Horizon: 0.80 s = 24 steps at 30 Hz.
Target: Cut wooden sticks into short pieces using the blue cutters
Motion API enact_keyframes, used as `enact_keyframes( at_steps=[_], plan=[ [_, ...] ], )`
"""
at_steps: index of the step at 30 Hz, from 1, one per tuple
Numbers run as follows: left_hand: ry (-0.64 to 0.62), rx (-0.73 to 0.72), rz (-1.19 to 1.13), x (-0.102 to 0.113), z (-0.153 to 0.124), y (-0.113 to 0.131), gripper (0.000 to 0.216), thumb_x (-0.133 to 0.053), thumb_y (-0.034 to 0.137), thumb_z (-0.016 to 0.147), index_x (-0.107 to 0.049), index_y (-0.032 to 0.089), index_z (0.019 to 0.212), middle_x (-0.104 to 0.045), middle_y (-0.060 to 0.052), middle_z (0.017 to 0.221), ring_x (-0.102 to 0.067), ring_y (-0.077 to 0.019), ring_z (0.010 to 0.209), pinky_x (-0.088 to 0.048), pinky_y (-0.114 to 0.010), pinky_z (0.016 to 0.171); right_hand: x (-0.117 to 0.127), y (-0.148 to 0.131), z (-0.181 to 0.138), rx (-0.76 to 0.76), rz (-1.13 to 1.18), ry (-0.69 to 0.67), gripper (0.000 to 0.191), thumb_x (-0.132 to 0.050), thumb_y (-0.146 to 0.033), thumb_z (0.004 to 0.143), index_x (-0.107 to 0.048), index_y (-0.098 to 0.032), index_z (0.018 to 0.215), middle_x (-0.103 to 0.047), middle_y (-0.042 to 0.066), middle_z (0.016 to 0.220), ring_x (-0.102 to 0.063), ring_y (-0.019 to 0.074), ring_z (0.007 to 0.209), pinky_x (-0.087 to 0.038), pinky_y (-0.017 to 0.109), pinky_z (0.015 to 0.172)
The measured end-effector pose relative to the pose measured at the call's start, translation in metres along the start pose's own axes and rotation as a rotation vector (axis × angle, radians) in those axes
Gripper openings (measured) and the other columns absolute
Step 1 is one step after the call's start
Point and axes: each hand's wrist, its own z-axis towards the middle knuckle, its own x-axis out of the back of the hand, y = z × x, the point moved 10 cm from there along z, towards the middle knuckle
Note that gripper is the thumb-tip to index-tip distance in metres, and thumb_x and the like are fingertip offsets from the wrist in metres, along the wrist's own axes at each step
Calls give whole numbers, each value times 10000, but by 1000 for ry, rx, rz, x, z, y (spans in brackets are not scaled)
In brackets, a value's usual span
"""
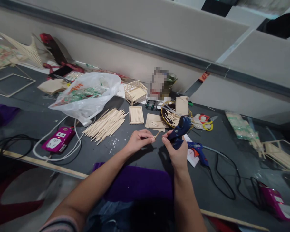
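Between the thumb and fingers of my left hand [142, 141] is a short wooden stick [157, 134], its free end pointing up and right. My right hand [177, 148] is closed around a dark blue hand tool [181, 129] whose exact kind I cannot make out. The tips of both hands are close together over the dark table, a small gap apart. Just beyond them lies a brown card [149, 120] with small stick pieces on it. A slatted stick panel [136, 115] and a bundle of long sticks [106, 125] lie to the left.
A blue glue gun [199, 153] with a black cord rests right of my right hand. Behind are a basket of sticks [171, 112], scissors [209, 125] and a miniature stick bed [136, 92]. Leftward are a plastic bag [91, 93] and a purple power strip [58, 139].
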Motion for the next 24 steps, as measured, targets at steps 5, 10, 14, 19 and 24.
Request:
enact_keyframes(
  at_steps=[5,10,14,19,24],
  plan=[
    [-4,-246,270,-2,3,12,180,-711,388,746,-765,217,752,-648,-34,715,-544,-153,730,-412,-310,736,-5,-12,0,85,-36,-16,154,-652,-276,777,-568,-194,876,-650,29,823,-620,158,761,-508,309,741],
    [26,-258,307,2,9,1,167,-712,392,743,-765,233,749,-673,-37,711,-539,-165,734,-405,-323,745,0,-2,-1,83,-123,8,160,-624,-283,793,-541,-204,906,-643,20,830,-615,155,756,-503,302,735],
    [117,-165,139,19,11,-5,181,-754,391,685,-761,214,718,-660,-35,700,-557,-164,719,-417,-314,720,1,8,-5,34,-301,-78,235,-596,-333,804,-522,-212,992,-636,25,853,-619,180,772,-501,326,733],
    [379,-53,-120,58,5,-8,223,-784,393,635,-750,188,715,-639,-19,730,-564,-141,714,-424,-279,701,-21,11,-36,192,-660,-361,487,-673,-416,738,-524,-186,1140,-606,124,1067,-562,294,1009,-452,456,867],
    [339,-63,-94,52,6,-5,232,-790,390,626,-750,178,711,-635,-21,720,-561,-136,707,-423,-264,679,-42,28,-73,254,-762,-622,546,-754,-434,676,-579,-174,1123,-580,137,1068,-536,312,1001,-458,469,854]
  ],
)
